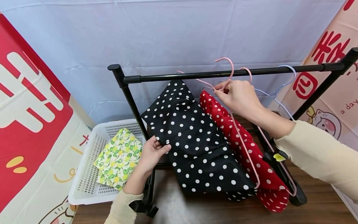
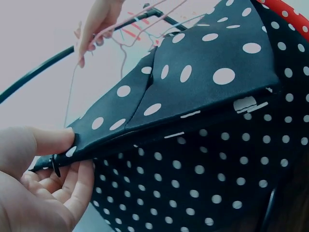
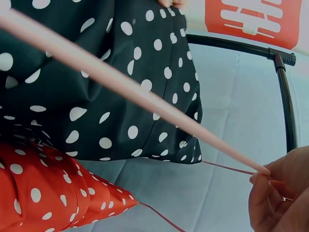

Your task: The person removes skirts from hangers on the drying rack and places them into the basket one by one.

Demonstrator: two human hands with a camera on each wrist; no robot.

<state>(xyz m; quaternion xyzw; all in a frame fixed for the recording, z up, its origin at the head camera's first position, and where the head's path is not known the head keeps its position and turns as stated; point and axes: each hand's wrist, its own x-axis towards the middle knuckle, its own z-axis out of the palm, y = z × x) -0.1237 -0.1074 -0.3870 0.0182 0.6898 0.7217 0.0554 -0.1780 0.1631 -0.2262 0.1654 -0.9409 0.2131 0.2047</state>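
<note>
Black fabric with white dots (image 1: 195,140) drapes over a pink hanger (image 1: 248,152) below the rack's rail. My right hand (image 1: 243,96) pinches that hanger at its neck. Its open hook rises above the rail; whether it bears on the rail I cannot tell. My left hand (image 1: 152,155) holds the fabric's left edge between thumb and fingers. In the left wrist view, a small dark loop (image 2: 56,166) sticks out by those fingertips. Red dotted fabric (image 1: 268,180) hangs just right of the black one, on another pink hanger (image 1: 247,70).
A black rack rail (image 1: 173,76) runs across, with a light blue hanger (image 1: 293,74) near its right end. Left of the rack, a white basket (image 1: 95,198) holds lemon-print fabric (image 1: 120,158). A pale cloth backdrop (image 1: 167,34) stands behind; the tabletop (image 1: 173,208) is brown wood.
</note>
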